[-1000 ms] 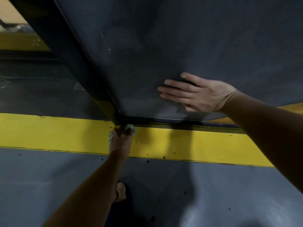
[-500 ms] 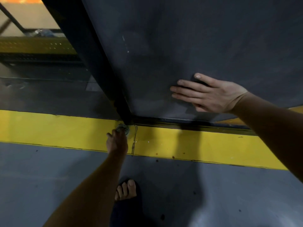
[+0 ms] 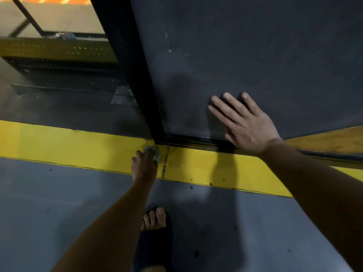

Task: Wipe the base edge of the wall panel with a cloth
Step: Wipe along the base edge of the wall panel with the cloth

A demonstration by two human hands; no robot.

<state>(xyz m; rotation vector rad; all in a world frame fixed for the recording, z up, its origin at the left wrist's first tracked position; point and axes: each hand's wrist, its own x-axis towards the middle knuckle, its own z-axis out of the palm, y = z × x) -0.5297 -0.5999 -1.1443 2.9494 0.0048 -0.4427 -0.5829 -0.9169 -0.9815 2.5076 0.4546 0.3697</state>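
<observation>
Curled grip of the left hand (image 3: 144, 165) is bunching the cloth (image 3: 154, 152) at the wall panel (image 3: 235, 55) base corner, on the yellow stripe (image 3: 59, 144). The right hand (image 3: 247, 124) is pressing spread flat on the panel, probably bracing.

Your left grip (image 3: 144, 165) and right grip (image 3: 249, 126) are bare, and so are both forearms up to the frame's edge. Your foot (image 3: 155, 219) wears a dark, open-toed slipper (image 3: 155, 246), toes showing.
</observation>
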